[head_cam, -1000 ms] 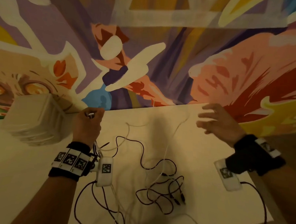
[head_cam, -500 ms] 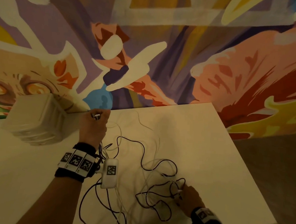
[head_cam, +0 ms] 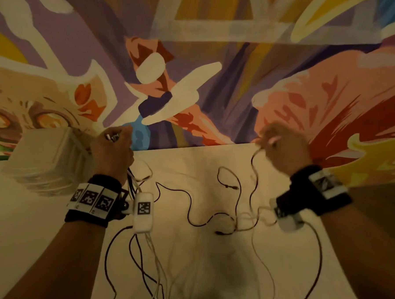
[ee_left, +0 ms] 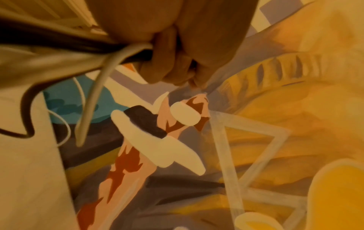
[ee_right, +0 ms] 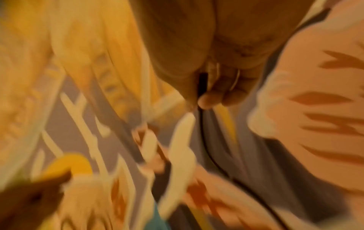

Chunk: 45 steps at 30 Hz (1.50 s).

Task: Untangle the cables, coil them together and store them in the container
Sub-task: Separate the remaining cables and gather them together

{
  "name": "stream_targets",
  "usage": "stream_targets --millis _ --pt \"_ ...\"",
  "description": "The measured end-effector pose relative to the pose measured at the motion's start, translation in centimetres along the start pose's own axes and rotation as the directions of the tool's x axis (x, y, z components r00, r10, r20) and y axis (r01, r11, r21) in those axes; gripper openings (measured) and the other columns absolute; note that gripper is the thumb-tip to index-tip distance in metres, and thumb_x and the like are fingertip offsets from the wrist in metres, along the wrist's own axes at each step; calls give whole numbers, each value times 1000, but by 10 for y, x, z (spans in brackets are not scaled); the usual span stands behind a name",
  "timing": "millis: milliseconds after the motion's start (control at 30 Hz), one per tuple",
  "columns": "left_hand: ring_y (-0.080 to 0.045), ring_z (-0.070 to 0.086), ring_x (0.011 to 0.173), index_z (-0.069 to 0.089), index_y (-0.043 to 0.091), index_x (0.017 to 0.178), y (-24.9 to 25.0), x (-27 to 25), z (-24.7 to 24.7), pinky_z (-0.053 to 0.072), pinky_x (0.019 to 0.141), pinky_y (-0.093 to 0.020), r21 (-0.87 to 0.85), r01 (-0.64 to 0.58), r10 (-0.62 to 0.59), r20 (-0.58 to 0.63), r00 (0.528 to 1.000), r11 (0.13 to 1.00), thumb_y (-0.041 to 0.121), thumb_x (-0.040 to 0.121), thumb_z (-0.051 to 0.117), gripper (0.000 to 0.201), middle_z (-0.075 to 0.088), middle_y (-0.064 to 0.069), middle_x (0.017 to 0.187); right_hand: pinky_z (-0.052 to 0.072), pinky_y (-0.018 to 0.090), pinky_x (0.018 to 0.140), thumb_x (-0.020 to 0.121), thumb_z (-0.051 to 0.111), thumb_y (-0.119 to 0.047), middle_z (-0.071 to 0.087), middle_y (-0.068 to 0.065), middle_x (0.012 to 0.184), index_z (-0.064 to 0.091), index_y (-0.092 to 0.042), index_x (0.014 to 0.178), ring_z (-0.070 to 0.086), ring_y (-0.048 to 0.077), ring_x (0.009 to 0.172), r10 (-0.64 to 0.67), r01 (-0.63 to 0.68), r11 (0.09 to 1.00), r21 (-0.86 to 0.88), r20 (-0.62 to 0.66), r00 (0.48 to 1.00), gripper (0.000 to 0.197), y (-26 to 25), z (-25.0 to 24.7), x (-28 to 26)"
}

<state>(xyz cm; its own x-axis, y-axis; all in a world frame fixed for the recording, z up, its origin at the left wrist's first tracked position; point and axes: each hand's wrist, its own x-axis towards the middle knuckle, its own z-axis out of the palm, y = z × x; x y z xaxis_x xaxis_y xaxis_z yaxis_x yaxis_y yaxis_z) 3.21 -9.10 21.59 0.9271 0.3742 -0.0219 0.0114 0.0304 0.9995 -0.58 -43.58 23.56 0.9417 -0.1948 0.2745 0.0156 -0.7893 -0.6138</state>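
Head view: left hand (head_cam: 112, 154) fists a bundle of cable ends just right of the white container (head_cam: 47, 159); right hand (head_cam: 283, 151), well right of it, pinches a dark and a pale strand. The remaining cables (head_cam: 211, 218) sprawl loose on the table (head_cam: 27, 243) (early stage: untangling underway, no coil, nothing stored). Left wrist: fingers (ee_left: 157, 68) curled round dark and white cables. Right wrist: blurred, fingertips (ee_right: 208, 99) pinching a thin dark cable.

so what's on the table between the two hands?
Head view: between left hand and right hand, loose black cable and white cable strands on the table.
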Motion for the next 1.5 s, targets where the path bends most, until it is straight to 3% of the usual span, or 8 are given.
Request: stream_targets --millis 133,267,367,467,700,1033,1233,1500 --pt "-8 40 43 61 22 79 27 6 -1 34 41 -19 -76 -87 78 -107 991 993 28 92 63 14 53 1 63 54 29 65 79 70 -23 66 2 83 56 -20 88 65 18 66 -99 225 918 326 -363 926 17 -78 -65 35" --pt "-9 39 42 61 21 79 42 4 2 33 42 -21 -159 -137 115 -140 983 978 29 90 64 13 52 5 57 54 40 80 76 75 -25 69 9 90 60 -18 91 66 21 82 -257 246 956 161 47 965 22 -113 -58 39" --pt "-8 39 44 59 21 78 53 -3 7 34 42 -21 -179 -164 149 -92 984 970 30 90 62 16 49 6 57 57 40 75 78 74 -13 66 18 96 56 -10 99 68 29 84 -200 226 847 481 -105 974 27 -119 -61 49" --pt "-9 33 44 54 17 75 59 -9 14 30 41 -21 -218 -123 143 78 987 968 27 94 59 22 43 4 56 55 28 68 85 66 2 63 24 94 47 -5 108 70 15 77 -201 64 678 732 100 974 31 -130 -49 42" --pt "-12 33 47 43 15 73 46 -33 44 29 41 -23 -216 6 78 378 923 976 20 100 51 29 40 -2 59 53 35 67 87 63 1 62 34 93 48 -12 100 62 34 80 -174 -183 726 663 434 884 23 -136 6 10" --pt "-8 33 51 55 11 88 30 -51 53 27 43 -19 -268 260 -114 460 880 928 26 98 52 18 40 -2 64 53 21 58 68 84 -9 69 12 85 50 -19 101 70 20 70 -34 -142 786 601 272 962 49 -131 48 -13" --pt "-8 37 46 59 12 86 24 -53 57 30 40 -19 -225 237 -90 518 851 945 28 85 65 18 51 2 58 59 42 71 68 81 -8 72 3 75 68 -6 78 70 17 69 -128 8 883 469 224 966 17 -129 62 -19" --pt "-9 39 44 47 15 75 34 -41 62 32 43 -21 -175 57 -4 287 958 983 26 97 56 27 48 5 50 58 33 71 81 74 -13 67 1 75 48 -19 107 69 15 67 -118 -49 852 521 283 952 38 -112 65 -41"
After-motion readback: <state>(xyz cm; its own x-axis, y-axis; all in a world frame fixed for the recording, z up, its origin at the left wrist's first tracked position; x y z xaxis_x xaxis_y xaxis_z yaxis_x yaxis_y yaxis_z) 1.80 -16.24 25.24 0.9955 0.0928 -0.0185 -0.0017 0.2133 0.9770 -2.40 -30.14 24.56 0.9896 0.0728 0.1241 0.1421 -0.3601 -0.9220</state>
